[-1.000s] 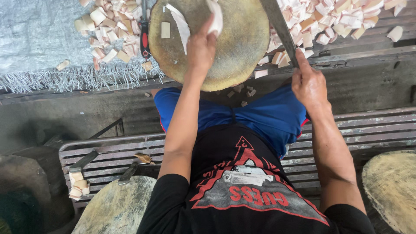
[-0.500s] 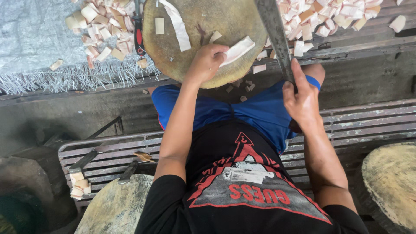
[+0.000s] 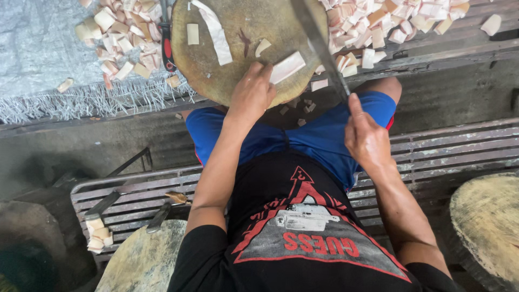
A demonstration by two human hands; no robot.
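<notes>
Fingers of the left hand [image 3: 253, 93] curled down, tips pinning a pale flat strip [image 3: 287, 67] to the near edge of the round wooden chopping block [image 3: 216, 70]; strip lies just right of those fingertips, its long axis slanting up to the right, toward the blade.

Far left: grey woven mat [image 3: 38, 59] with fringed edge, bearing a heap of pale cut chunks [image 3: 116, 40] beside the block's left rim; a red-handled tool [image 3: 166, 40] lies between heap and block.

On the block: one small square piece [image 3: 192, 33], one long curved strip [image 3: 216, 32], one small offcut [image 3: 263, 46].

Right of the strip: long cleaver blade [image 3: 319, 46], raised at a slant over the block's right edge, closed in the grip of the right hand [image 3: 367, 138], which sits lower, over the blue shorts [image 3: 324, 135]. Left hand is the nearer to the strip.

Far right: second heap of cut pieces [image 3: 378, 24] on slatted boards [image 3: 459, 40]; another round block [image 3: 486, 227] at the lower right corner.
</notes>
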